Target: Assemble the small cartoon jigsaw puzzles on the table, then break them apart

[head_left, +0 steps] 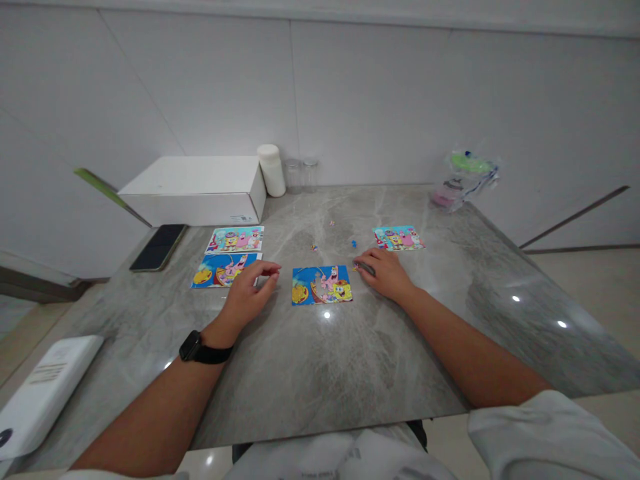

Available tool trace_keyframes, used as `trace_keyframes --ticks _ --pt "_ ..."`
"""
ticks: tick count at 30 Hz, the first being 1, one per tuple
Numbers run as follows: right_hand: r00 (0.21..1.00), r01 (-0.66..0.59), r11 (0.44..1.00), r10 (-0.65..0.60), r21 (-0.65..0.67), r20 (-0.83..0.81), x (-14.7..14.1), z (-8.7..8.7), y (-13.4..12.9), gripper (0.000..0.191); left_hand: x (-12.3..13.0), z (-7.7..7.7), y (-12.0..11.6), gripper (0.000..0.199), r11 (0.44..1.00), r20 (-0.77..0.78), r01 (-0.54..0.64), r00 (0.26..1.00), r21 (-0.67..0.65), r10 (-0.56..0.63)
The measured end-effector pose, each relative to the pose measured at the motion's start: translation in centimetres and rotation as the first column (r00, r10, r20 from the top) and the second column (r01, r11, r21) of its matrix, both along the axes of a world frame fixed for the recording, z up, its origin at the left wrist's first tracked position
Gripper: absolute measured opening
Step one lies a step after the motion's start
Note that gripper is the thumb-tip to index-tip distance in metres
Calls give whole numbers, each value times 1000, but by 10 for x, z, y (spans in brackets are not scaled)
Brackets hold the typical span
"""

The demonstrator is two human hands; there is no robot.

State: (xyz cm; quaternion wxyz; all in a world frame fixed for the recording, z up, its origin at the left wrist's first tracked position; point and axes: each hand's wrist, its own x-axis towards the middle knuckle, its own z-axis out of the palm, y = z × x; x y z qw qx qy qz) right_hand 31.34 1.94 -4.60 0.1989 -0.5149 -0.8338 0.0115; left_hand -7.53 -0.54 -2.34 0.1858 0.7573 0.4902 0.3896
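A small jigsaw puzzle point(303, 279) with a blue cartoon picture lies between my hands; a pale gap shows near its middle. My right hand point(384, 273) rests just right of it, fingertips closed on a small colourful puzzle piece point(355, 269) at the table surface. My left hand point(250, 292) is loosely curled, thumb and fingers apart and holding nothing that shows. It rests beside a printed picture card point(215, 265) with the same blue scene. Loose pieces lie beyond the puzzle: a blue puzzle piece point(354, 244), a multicoloured puzzle piece point(315, 247) and a pinkish puzzle piece point(332, 223).
A second picture card point(237, 239) lies at left, and a matching puzzle point(399, 237) at right. Around the grey table point(320, 373) are a phone point(159, 247), white box point(195, 183), white bottle point(271, 171), two glasses point(302, 175), plastic bag point(463, 181) and white device point(47, 393).
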Motion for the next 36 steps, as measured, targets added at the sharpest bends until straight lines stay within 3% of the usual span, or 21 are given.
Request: trace_keyframes --ticks 8,13,18,21,24,30,36 --pt "988 -141 983 131 -117 -86 5 12 1 12 2 7 -2 21 999 2 35 999 5 -35" --pt "962 -101 964 31 -248 -272 6 18 -3 6 6 12 -5 19 998 18 64 998 9 -64" --pt "798 -219 903 -53 -370 -600 -9 29 1 26 8 24 0 19 998 80 58 995 -12 -57" --pt "724 -306 863 -64 -403 -686 -25 37 10 27 13 35 9 21 992 122 82 990 -93 -70" --pt "638 -307 860 -132 -408 -758 -42 38 22 26 24 41 17 22 985 124 111 988 -132 -95" --pt "495 -242 877 -256 -414 -831 -64 24 31 27 39 20 21 21 987 103 137 986 -89 -128" --pt "468 -206 873 -308 -441 -828 -59 12 29 31 30 3 20 18 989 33 149 988 -20 -148"
